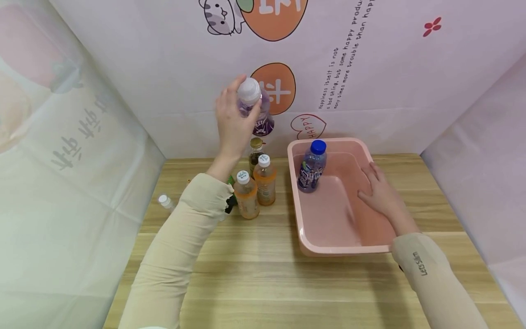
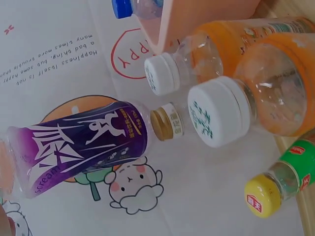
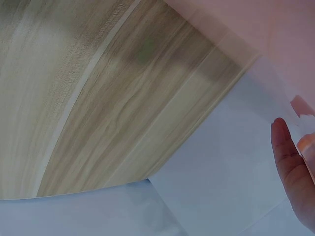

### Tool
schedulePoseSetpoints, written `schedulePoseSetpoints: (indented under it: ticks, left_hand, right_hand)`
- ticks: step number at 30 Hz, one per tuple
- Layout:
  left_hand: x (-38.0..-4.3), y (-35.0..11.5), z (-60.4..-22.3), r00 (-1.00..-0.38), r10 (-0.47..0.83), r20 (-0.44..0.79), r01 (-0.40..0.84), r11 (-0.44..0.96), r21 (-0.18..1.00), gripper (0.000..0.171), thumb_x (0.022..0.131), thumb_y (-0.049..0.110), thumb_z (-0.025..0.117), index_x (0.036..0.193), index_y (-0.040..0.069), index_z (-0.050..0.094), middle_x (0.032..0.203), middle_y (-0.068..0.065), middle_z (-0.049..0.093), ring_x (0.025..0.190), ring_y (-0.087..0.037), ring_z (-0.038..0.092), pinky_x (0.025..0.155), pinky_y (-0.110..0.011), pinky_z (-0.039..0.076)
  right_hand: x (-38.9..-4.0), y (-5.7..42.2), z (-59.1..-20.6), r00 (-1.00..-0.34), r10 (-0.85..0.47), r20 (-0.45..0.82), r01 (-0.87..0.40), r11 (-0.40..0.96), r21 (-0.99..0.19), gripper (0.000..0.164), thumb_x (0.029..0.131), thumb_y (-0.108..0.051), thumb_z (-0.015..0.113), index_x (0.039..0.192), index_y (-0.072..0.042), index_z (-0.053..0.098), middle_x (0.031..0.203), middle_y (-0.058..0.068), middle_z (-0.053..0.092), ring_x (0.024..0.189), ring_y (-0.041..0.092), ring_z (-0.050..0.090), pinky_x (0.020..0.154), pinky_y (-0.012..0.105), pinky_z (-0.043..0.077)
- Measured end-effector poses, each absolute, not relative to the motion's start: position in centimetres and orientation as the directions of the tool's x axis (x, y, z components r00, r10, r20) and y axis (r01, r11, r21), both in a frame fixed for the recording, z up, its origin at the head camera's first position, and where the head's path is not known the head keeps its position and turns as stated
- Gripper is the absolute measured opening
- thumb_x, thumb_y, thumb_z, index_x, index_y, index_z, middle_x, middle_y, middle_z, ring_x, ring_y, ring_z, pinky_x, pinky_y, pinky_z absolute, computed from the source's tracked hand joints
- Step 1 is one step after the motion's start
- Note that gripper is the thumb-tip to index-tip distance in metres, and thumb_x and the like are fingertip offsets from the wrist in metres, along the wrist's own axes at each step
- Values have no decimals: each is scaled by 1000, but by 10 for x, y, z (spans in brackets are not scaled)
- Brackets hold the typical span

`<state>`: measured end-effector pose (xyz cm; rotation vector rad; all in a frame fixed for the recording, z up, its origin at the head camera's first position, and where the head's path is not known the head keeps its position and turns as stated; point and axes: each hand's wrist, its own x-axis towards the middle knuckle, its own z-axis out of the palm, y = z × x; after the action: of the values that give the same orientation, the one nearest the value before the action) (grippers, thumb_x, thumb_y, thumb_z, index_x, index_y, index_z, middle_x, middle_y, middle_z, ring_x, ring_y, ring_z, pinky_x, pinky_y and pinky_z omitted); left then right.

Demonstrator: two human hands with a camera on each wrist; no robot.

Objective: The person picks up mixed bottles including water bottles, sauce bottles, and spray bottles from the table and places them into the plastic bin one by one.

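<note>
My left hand (image 1: 233, 119) holds a purple drink bottle (image 1: 264, 123) near its white cap, raised above the other bottles; its dark purple label (image 2: 93, 142) faces the left wrist camera. Below it stand two orange-labelled bottles with white caps (image 1: 243, 177) and a gold-capped bottle (image 1: 256, 156). My right hand (image 1: 384, 196) rests at the right rim of a pink basin (image 1: 302, 224), thumb over the inner side, fingers extended. In the right wrist view one straight finger (image 3: 290, 169) shows. Inside the basin, at its left, stands a blue-capped bottle (image 1: 313, 169).
Partly behind my left forearm is a green-labelled bottle with a yellow cap (image 2: 263, 195). Another white-capped bottle (image 1: 164, 201) stands farther left. Printed white cloth (image 1: 370, 91) encloses the wooden table (image 1: 255, 274) at the back and sides.
</note>
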<state>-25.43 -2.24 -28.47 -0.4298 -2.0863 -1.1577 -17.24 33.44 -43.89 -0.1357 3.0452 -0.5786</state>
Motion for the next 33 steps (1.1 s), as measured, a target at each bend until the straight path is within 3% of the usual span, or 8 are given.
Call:
schedulePoseSetpoints:
  ticks: [16, 33]
  left_hand:
    - [-240, 12, -285, -664, 69, 744, 671, 495, 553, 55, 85, 22, 70, 134, 8, 49, 120, -13, 61, 110, -24, 53, 98, -29, 37]
    - [-221, 46, -299, -673, 254, 695, 709, 489, 508, 57, 85, 27, 71, 135, 9, 50, 125, -9, 62, 113, -21, 55, 101, -28, 39]
  right_hand:
    - [-172, 336, -440, -996, -93, -1, -86, 928, -363, 73, 88, -22, 58, 148, 0, 22, 155, 29, 9, 123, 61, 36, 87, 70, 41]
    - [-171, 334, -440, -995, -99, 22, -100, 923, -372, 72, 88, -20, 60, 147, 2, 24, 154, 29, 12, 123, 60, 35, 87, 70, 41]
